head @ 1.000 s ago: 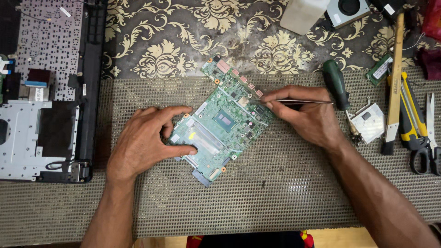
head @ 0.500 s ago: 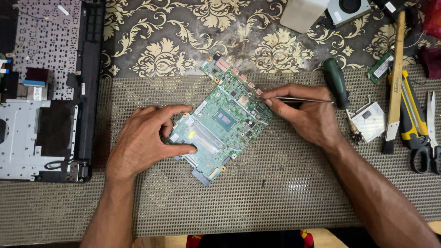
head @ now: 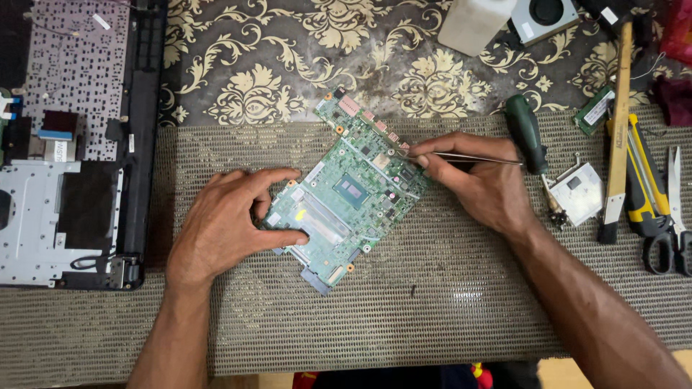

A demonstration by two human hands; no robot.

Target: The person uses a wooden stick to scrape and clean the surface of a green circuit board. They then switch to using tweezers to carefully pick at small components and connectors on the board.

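While the head camera looks straight down, a green circuit board [head: 353,191] lies tilted on a grey woven mat [head: 432,302], its long axis running from near left to far right, roughly at the middle of the scene. Left hand [head: 227,223] rests on the board's near-left end: fingers spread and curled loosely, index along the far edge, thumb pressed against the near edge, so the board is pinned between them rather than lifted. Right hand [head: 479,184] sits just right of the board, fingers pinched closed around slim metal tweezers [head: 468,156]; the tweezers lie nearly level, their tip at the board's right edge beside a row of small connectors. Cannot tell whether the tip holds anything.

Rest of the same view: far left, an opened laptop base [head: 72,144] with keyboard underside and silver metal plate showing. Just right of the right hand, a green-handled screwdriver [head: 526,133] lies on the mat, its shaft running under a small silver bracket [head: 580,191]. Further right, a wooden-handled tool [head: 618,122], yellow-and-black pliers [head: 641,187] and scissors [head: 674,216] lie side by side. Far right, a small green memory module [head: 595,109], a cooling fan [head: 544,18] and a white block [head: 472,25] sit on the patterned gold-and-brown cloth [head: 274,65]
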